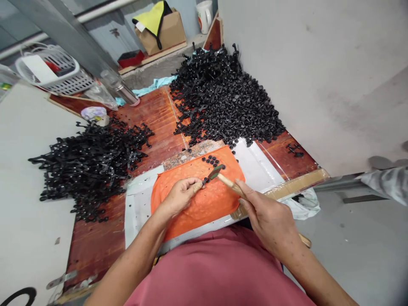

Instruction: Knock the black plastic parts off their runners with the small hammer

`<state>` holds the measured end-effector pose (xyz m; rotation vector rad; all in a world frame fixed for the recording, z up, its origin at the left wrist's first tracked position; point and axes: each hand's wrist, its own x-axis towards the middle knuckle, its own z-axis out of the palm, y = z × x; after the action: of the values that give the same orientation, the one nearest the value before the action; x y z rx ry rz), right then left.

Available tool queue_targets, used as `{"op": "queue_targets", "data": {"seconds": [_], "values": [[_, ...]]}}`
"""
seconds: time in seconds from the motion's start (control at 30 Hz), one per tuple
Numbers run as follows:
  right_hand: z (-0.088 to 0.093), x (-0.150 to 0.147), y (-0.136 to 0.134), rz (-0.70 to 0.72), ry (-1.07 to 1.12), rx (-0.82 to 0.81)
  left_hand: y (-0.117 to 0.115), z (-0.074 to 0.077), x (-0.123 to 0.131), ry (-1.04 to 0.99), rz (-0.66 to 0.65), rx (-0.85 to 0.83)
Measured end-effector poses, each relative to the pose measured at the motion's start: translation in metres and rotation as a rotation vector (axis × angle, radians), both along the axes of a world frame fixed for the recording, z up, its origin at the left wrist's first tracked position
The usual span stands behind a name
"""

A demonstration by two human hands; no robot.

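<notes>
Left hand (182,196) is pinched closed on a black part (205,181) over the orange cloth (200,208), probably steadying it by the tool (228,183), whose handle the right hand (270,214) is wrapped round, with loose discs (211,160) on the cloth's far side, presumably out of the way.

Dressed in dusty rose

The person wears a plain, matte top (219,272) in a dusty rose that deepens toward maroon in the folds near its far edge; across the middle the cloth lies fairly smooth, with soft creases. The left forearm (140,244) and right forearm (314,265) are bare, as are the left hand (181,196) and right hand (270,216). Sleeve ends are out of view.
</notes>
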<state>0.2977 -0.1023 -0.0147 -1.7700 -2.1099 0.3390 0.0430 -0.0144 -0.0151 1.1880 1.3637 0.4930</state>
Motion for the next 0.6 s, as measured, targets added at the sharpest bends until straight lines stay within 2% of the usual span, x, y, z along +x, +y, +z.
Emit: {"op": "queue_targets", "data": {"seconds": [0.2, 0.33, 0.43, 0.6], "values": [[0.009, -0.002, 0.010, 0.064, -0.124, -0.037, 0.004, -0.004, -0.001, -0.055, -0.020, -0.006], [0.012, -0.002, 0.010, 0.072, -0.105, 0.030, 0.007, -0.010, -0.003, -0.090, -0.044, 0.024], [0.014, -0.002, 0.011, 0.066, -0.116, 0.095, 0.008, -0.008, -0.003, -0.092, -0.059, 0.002], [0.011, -0.002, 0.014, 0.103, -0.244, 0.076, 0.007, -0.003, -0.001, -0.041, -0.104, 0.018]]}}
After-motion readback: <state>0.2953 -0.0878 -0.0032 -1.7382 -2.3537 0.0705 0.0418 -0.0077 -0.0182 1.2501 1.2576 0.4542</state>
